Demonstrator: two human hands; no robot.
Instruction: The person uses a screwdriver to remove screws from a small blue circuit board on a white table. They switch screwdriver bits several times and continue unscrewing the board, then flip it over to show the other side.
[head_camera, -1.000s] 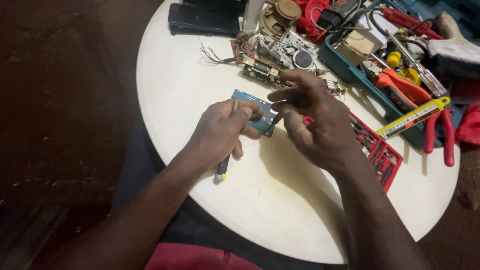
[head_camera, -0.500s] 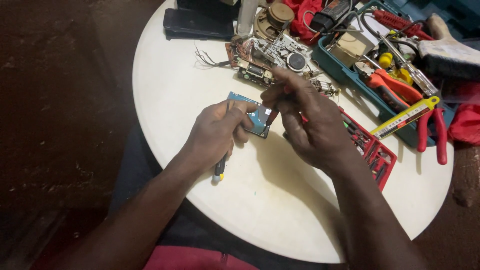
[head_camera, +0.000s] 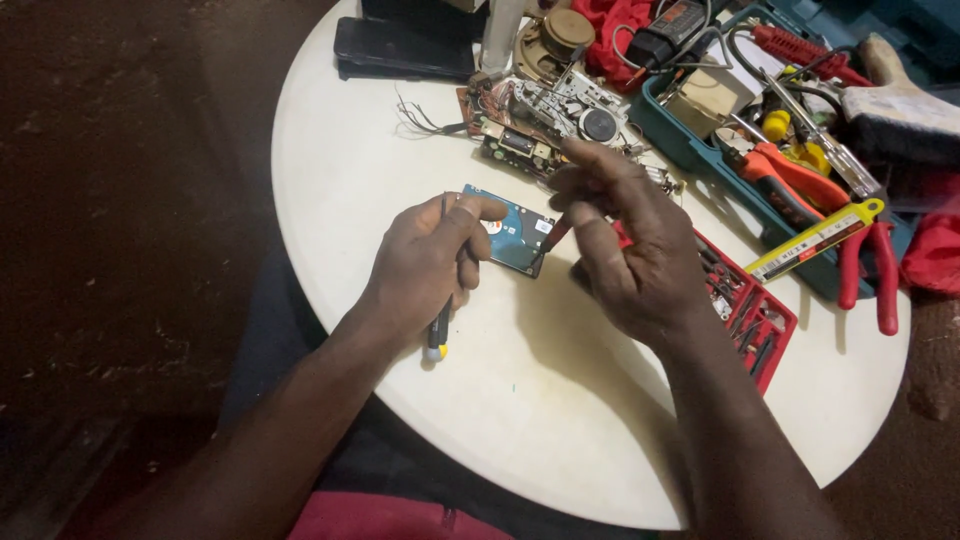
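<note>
Small blue hard drive (head_camera: 512, 236) flat on white table (head_camera: 340, 160); screwdriver (head_camera: 440, 330) upright.

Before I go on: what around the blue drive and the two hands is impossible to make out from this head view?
- Flat blue rectangular hard drive, head view: left part covered by the left hand.
- Thin dark screwdriver with a yellow end: shaft hidden in the left fist.
- Small red-tipped item at the right hand: too small to identify; grip hidden by fingers.
- Red tray of bits: partly behind the right wrist.
- Red-handled pliers: jaws buried among tools.
</note>
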